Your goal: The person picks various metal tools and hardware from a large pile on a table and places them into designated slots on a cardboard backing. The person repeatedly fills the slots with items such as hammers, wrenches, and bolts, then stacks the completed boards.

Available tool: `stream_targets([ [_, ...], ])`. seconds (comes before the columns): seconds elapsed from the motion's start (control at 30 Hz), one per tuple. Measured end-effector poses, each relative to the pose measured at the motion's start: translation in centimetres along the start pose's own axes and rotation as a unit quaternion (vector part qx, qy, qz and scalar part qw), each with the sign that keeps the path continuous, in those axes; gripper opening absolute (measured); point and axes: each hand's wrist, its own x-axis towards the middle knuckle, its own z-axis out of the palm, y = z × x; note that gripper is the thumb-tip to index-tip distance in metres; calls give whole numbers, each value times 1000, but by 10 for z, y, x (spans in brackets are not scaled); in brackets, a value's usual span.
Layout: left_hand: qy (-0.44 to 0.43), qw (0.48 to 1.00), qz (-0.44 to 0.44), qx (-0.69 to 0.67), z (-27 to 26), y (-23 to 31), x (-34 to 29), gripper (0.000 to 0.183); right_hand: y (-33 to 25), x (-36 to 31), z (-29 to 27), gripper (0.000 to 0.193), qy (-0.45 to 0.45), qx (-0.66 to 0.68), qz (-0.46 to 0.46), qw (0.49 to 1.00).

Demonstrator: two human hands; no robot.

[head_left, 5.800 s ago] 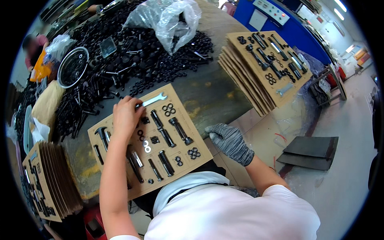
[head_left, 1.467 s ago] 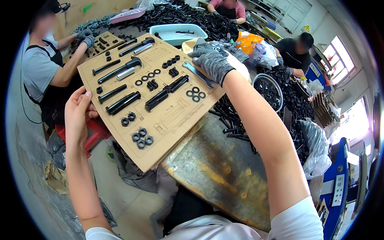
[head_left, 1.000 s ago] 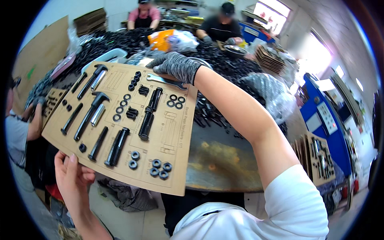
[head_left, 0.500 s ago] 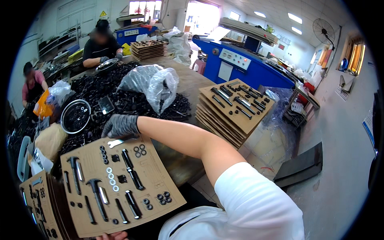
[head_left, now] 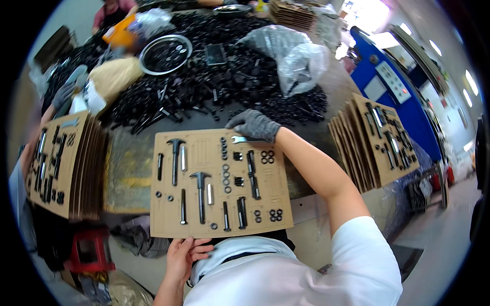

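Observation:
A brown cardboard panel lies in front of me, its near edge at my waist. Black bolts, nuts, pale washers and silver sleeves sit on it in rows. Gloved in grey, my right hand is closed over the panel's far edge, its thumb hidden. Beneath that hand a silver open-end wrench shows only its jaw end. My bare left hand is at the panel's near edge, fingers apart and pointing right, with nothing visible in them.
Stacks of similar filled panels stand at left and right. Behind lies a heap of black hardware with a metal bowl and a clear plastic bag. A co-worker's gloved hand is at far left; a red stool stands below.
My view has turned down and left, so the panel now appears upright and central. More of my left hand shows. My right hand keeps its place at the far edge by the wrench.

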Motion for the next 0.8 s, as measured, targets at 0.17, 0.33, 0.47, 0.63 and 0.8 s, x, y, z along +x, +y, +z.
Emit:
stream_targets([
  [0.17,-27,996,-64,63,-26,8,2,32,-19,11,13,25,11,-6,54,998],
  [0.33,-58,905,-28,420,-79,123,-22,25,-68,22,0,25,45,-216,37,975],
  [0.47,172,801,363,444,-47,210,60,20,-106,81,30,24,139,-123,-6,983],
  [0.63,320,515,379,699,-44,236,225,26,-147,170,114,30,122,-268,114,949],
  [0.8,274,481,399,731,-62,239,270,20,-137,163,94,34,56,-196,97,974],
])
